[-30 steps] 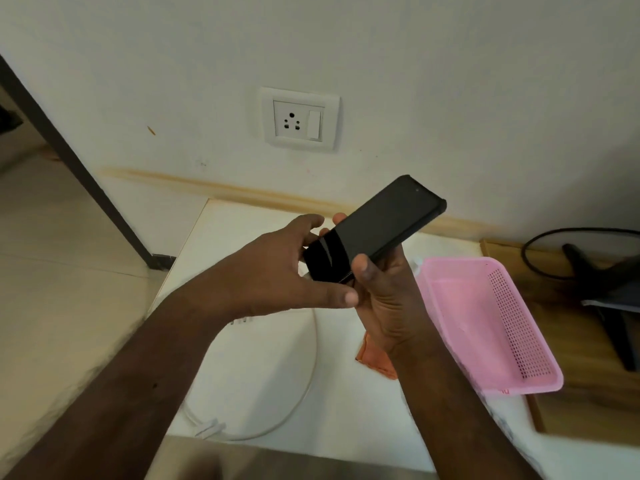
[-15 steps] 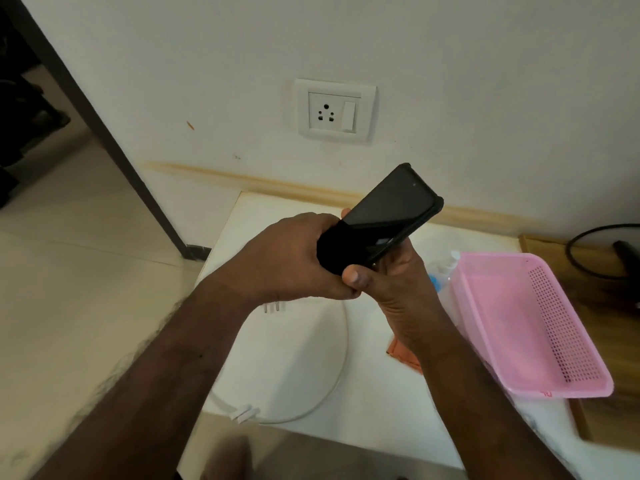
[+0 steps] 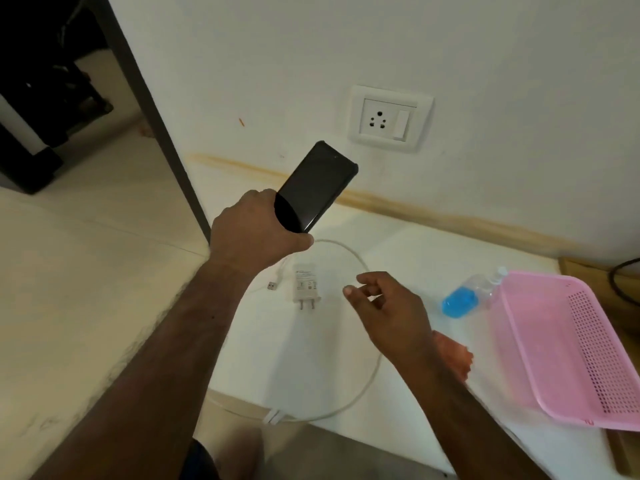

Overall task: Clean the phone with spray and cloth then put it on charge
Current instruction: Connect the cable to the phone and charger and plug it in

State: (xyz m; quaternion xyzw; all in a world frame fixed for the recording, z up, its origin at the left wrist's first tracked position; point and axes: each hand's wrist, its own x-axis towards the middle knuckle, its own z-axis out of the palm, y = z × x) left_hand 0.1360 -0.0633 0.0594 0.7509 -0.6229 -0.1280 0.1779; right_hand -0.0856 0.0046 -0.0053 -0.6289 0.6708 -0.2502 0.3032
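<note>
A room in a home is showing itself around a white wall socket [image 3: 389,117] with its switch, set into a plain painted wall. Below the socket, a white counter [image 3: 450,271] is carrying household things: a charger plug [image 3: 305,283] and its coiled cable [image 3: 360,400], and, further right of the socket, a spray bottle [image 3: 467,297] and a pink plastic basket [image 3: 568,344]. Left of the socket, a dark door frame [image 3: 152,109] is opening onto pale floor tiles [image 3: 69,254].

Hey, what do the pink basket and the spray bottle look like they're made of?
Pink basket: likely moulded plastic, matte, judging by its even colour and perforated grid wall. Spray bottle: probably clear plastic, glossy, since the blue liquid shows through it.
</note>
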